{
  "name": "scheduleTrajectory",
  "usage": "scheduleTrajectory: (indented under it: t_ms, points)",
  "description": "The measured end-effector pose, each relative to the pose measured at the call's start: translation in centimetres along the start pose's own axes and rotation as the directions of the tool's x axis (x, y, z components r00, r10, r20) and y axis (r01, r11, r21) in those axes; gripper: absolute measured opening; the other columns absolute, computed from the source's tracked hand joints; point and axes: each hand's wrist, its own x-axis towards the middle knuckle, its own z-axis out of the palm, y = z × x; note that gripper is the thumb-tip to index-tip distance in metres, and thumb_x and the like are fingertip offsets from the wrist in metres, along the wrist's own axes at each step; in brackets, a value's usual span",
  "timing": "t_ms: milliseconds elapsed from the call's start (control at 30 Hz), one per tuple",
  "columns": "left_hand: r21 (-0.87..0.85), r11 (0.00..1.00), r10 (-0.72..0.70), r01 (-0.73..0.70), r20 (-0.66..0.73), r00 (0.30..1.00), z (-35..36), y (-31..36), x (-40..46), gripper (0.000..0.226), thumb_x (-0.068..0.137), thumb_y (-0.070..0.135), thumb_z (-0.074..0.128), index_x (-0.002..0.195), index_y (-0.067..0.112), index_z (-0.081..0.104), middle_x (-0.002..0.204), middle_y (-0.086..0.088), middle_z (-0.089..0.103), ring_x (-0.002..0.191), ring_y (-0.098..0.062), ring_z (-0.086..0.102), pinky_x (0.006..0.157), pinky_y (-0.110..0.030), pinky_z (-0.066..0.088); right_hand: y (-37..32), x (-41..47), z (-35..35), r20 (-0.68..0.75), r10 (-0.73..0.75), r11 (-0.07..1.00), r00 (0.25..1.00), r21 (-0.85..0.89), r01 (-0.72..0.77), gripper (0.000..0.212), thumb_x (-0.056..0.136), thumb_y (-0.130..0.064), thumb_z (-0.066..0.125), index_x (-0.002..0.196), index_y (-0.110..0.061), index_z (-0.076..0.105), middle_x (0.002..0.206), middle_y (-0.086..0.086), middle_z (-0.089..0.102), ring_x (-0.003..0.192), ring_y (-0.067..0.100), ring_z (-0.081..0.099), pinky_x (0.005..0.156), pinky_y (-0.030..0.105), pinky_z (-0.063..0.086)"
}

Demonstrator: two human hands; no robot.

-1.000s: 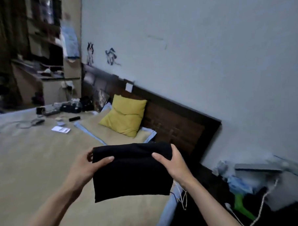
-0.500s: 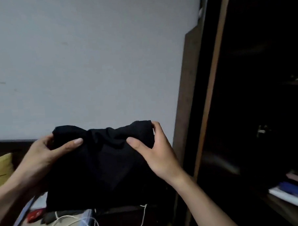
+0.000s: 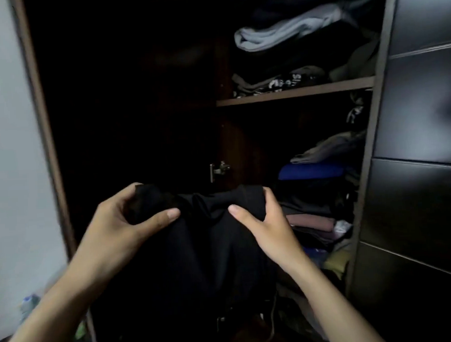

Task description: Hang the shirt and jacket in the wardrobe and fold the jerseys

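Observation:
I hold a folded black jersey [image 3: 209, 238] up in front of the open wardrobe [image 3: 293, 90]. My left hand [image 3: 123, 227] grips its upper left corner, thumb on the front of the cloth. My right hand [image 3: 262, 221] grips the upper right corner in the same way. The jersey's top edge is bunched between my hands, and its lower part hangs into the dark. The wardrobe's left half is too dark to make out.
A wooden shelf [image 3: 293, 94] carries stacked clothes, with a pale grey garment [image 3: 290, 31] on top. Below lie more folded piles, among them a blue garment [image 3: 309, 171]. A dark closed wardrobe door [image 3: 420, 162] stands on the right, a white wall [image 3: 9, 154] on the left.
The view has swung right from the bed, past the wall, to the open wardrobe. Both hands have kept hold of the black jersey, whose top edge is now bunched.

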Motion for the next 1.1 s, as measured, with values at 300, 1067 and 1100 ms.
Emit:
scheduleTrajectory:
  t_ms: [300, 1067, 1100]
  points:
    - [-0.023, 0.996, -0.086, 0.089, 0.098, 0.991, 14.3, -12.5, 12.7, 0.020, 0.077, 0.026, 0.087, 0.087, 0.019, 0.071, 0.084, 0.004, 0.077, 0.082, -0.015, 0.074, 0.084, -0.047, 0.060, 7.9, 6.4, -6.7, -0.352, 0.207, 0.877, 0.913, -0.346, -0.333, 0.075, 0.099, -0.042, 0.062, 0.158, -0.015, 0.025, 0.148, -0.006, 0.047, 0.137, 0.012, 0.044, 0.104, 0.026, 0.037]
    - [0.450, 0.771, -0.090, -0.451, 0.777, 0.622, 38.1, -19.4, 22.6, 0.055, 0.109, 0.041, 0.019, 0.161, 0.025, 0.017, 0.169, 0.006, 0.011, 0.155, -0.014, 0.009, 0.126, -0.044, 0.005, 16.1, 18.0, -14.3, -0.396, 0.428, -0.054, 0.812, -0.908, -0.414, 0.057, 0.110, -0.043, 0.017, 0.163, -0.022, 0.013, 0.172, 0.003, 0.006, 0.158, 0.024, 0.003, 0.126, 0.050, -0.001]
    - [0.445, 0.787, -0.101, -0.428, 0.776, 0.623, 37.2, -18.7, 22.6, 0.055, 0.109, 0.041, 0.020, 0.161, 0.024, 0.018, 0.169, 0.005, 0.013, 0.155, -0.014, 0.011, 0.126, -0.044, 0.006, 15.2, 18.0, -13.8, -0.377, 0.424, -0.039, 0.824, -0.916, -0.400, 0.058, 0.110, -0.042, 0.021, 0.163, -0.019, 0.016, 0.171, 0.006, 0.010, 0.157, 0.027, 0.008, 0.126, 0.051, 0.002]
